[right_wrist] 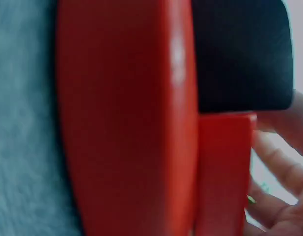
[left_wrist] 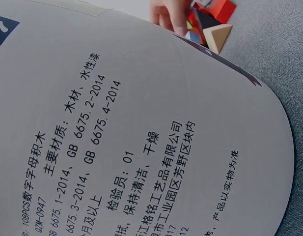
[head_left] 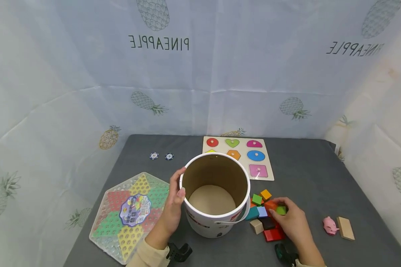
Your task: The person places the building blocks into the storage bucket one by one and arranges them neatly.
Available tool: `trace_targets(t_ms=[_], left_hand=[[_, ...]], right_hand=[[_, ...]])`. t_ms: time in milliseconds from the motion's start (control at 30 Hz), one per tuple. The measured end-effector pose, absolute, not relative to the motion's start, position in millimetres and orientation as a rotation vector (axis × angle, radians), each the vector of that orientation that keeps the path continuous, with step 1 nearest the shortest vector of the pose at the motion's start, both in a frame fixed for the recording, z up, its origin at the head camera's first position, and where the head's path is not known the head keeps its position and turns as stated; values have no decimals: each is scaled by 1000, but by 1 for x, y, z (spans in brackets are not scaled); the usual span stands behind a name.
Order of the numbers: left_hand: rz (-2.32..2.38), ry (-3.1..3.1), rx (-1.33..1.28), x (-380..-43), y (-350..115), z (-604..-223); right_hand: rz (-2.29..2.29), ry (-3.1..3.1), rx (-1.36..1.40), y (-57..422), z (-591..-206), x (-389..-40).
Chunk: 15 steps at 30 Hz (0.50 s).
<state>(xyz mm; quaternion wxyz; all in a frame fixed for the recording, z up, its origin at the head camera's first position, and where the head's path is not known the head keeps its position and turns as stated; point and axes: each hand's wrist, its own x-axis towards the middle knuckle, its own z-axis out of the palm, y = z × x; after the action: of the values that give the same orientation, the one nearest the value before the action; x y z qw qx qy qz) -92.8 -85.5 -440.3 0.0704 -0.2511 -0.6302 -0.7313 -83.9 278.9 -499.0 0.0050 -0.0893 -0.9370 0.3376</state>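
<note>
A white bucket (head_left: 200, 224) with a thin handle stands tilted slightly, its bare inside floor showing in the head view. My left hand (head_left: 169, 213) grips it at the left rim; printed text covers the bucket wall (left_wrist: 141, 113) in the left wrist view. To the right of the bucket, my right hand (head_left: 292, 218) pinches an orange block (head_left: 270, 205) between thumb and fingers over a cluster of colored blocks. A red block (head_left: 273, 235), a natural wood block (head_left: 256, 226) and a teal block (head_left: 252, 213) lie there. Close red block (right_wrist: 122, 118) and black block (right_wrist: 242, 54) fill the right wrist view.
A hexagonal Chinese checkers board (head_left: 111, 200) lies left of the bucket. Behind stands a shape puzzle board (head_left: 269, 172), partly hidden by the bucket. Two chips (head_left: 169, 156) lie at the back left. A pink pig figure (head_left: 330, 226) and a wooden plank (head_left: 345, 228) lie far right.
</note>
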Motion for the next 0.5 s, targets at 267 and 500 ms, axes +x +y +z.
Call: trace_targets(t_ms=[267, 500], left_hand=[[-2201, -1881, -758, -93, -84, -442], [-2174, -1892, -743, -94, -84, -442]], right_hand=[[1127, -2493, -33, 261, -447, -79], [1781, -2118, 350, 215, -365, -80]])
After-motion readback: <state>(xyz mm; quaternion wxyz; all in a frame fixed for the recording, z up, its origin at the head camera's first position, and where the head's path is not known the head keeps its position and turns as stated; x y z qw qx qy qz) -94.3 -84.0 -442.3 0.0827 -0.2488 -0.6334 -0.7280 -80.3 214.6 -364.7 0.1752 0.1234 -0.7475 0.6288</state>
